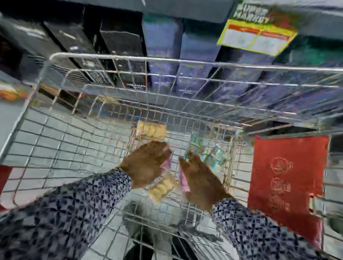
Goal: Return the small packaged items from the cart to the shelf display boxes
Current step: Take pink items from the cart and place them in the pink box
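Both my hands reach down into the wire cart. My left hand is curled around a small pink packet at its fingertips. My right hand also grips a pink packet along its inner edge. Between and below the hands lies a yellow biscuit packet; I cannot tell whether either hand touches it. Another yellow packet lies farther in on the cart floor. Several shiny teal packets lie just beyond my right hand. The frame is blurred.
The shelf stands just beyond the cart, with dark boxes at left and purple-blue boxes in the middle. A yellow price tag hangs above them. A red flap hangs on the cart's right side. Grey tiled floor lies at left.
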Motion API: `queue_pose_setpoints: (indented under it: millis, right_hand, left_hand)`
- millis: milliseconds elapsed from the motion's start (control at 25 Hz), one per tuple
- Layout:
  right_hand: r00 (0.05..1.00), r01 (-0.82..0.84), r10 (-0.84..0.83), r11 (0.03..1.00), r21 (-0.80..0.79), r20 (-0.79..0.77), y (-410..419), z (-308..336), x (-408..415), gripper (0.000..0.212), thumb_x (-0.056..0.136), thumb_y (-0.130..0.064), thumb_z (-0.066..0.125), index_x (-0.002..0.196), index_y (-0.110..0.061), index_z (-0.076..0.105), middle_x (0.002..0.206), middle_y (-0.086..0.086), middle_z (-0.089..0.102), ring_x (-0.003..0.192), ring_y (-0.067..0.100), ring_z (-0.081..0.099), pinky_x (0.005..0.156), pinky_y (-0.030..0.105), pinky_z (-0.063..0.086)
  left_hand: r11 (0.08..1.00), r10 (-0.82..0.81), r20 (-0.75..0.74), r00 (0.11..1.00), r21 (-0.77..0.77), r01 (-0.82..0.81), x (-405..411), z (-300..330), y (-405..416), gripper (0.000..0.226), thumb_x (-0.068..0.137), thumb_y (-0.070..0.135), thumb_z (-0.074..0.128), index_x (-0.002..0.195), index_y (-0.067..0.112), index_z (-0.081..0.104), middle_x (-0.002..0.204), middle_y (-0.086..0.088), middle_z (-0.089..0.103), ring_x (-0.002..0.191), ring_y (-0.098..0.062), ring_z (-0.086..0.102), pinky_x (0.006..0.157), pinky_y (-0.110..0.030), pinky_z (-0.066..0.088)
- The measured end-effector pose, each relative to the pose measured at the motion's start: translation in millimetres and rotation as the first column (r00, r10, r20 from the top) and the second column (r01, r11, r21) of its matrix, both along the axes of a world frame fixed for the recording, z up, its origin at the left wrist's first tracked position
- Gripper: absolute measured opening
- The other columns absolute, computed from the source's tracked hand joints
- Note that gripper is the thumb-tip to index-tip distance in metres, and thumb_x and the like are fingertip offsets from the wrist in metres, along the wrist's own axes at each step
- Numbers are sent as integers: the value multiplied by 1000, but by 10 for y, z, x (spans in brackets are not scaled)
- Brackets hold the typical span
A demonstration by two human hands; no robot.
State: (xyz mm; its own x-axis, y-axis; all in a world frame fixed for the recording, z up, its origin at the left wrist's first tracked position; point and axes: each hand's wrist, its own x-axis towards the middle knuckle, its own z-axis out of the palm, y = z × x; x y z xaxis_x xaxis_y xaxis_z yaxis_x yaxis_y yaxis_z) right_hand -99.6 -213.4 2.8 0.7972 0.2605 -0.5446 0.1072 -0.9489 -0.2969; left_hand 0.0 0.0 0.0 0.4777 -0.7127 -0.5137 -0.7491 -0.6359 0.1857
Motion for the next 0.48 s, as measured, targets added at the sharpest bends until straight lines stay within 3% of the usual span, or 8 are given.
queue_pose_setpoints:
  millis: [80,160,280,320,480]
  right_hand:
    - [999,45,-45,999,3,9,61,-66,-19,80,100,-25,54,166,-9,13,173,20,11,160,37,17,126,45,28]
    - [992,108,-109,994,14,62,107,-83,-54,73,97,-14,61,162,-6,29,168,23,29,154,41,33,121,48,37]
    - [983,32,-35,999,16,179,125,-57,-45,78,71,-7,82,143,1,54,142,24,59,138,38,55,102,35,54]
    - [981,23,-29,999,32,192,121,-12,-28,80,68,-6,83,143,0,54,141,21,60,139,36,54,97,33,58]
    - [978,160,-169,984,75,121,44,105,-35,84,86,-4,66,160,-12,26,168,14,30,157,36,25,86,42,65]
  left_hand:
    - [997,70,11,997,35,-70,-12,-84,-46,67,109,43,39,168,16,20,179,-12,6,164,-37,8,131,-52,16]
    - [993,119,42,992,-9,-119,-28,-90,-64,67,103,44,51,162,19,34,176,-13,15,161,-39,18,127,-54,28]
    - [986,158,45,986,-67,-155,-23,-53,-88,70,84,36,74,148,19,50,167,-13,31,150,-35,36,115,-53,49]
    - [983,171,39,985,-71,-168,-17,-14,-107,70,82,30,77,146,19,52,163,-13,35,147,-34,39,110,-52,53]
    - [940,316,-96,944,-102,-325,-4,140,-105,91,72,24,90,151,17,46,151,-9,43,140,-30,41,102,-47,59]
